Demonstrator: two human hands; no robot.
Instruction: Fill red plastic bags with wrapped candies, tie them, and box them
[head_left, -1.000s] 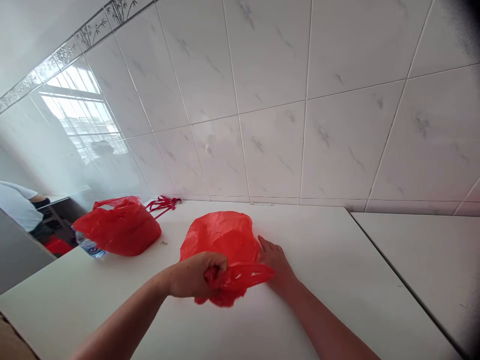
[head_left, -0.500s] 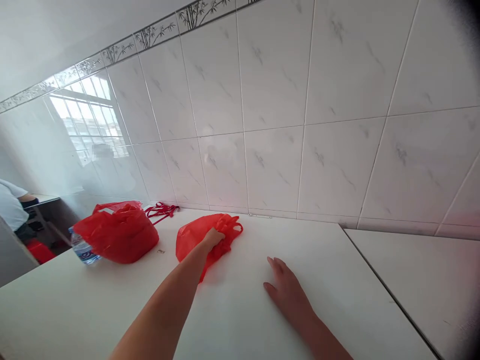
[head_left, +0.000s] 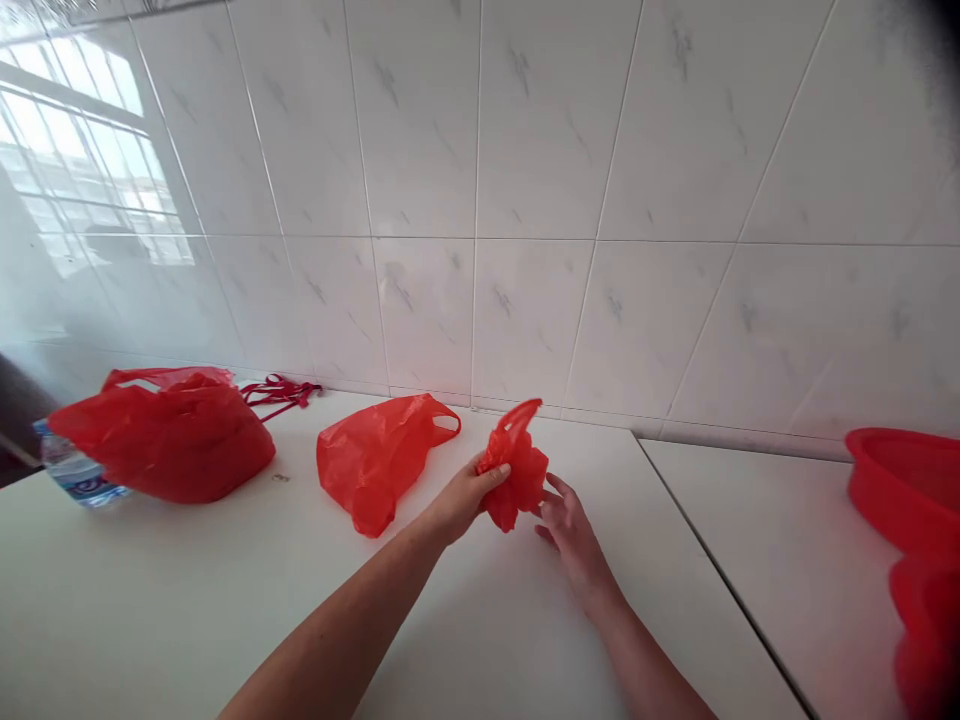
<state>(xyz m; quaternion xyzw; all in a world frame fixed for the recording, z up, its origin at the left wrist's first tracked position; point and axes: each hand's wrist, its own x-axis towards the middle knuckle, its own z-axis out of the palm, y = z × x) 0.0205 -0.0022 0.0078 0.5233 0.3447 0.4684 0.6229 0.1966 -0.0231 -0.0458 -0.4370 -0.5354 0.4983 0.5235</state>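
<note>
My left hand [head_left: 480,492] is closed round a crumpled red plastic bag [head_left: 517,470], held above the white tabletop with a handle loop sticking up. My right hand [head_left: 564,520] is at the bag's lower right edge, fingers apart and curved towards it; whether they touch it, I cannot tell. To the left of my hands, another red plastic bag [head_left: 379,455] lies flattened on the table, its handle pointing right.
A full red bag [head_left: 195,445] stands on the left, partly covering a water bottle [head_left: 82,480]. Red cords [head_left: 281,390] lie by the tiled wall [head_left: 540,180]. A red basin [head_left: 900,490] is at the right, beyond the tabletop seam [head_left: 712,560].
My left hand has lifted a crumpled red bag off the other one and brought it right, to my right hand. The view has turned right, bringing the red basin in.
</note>
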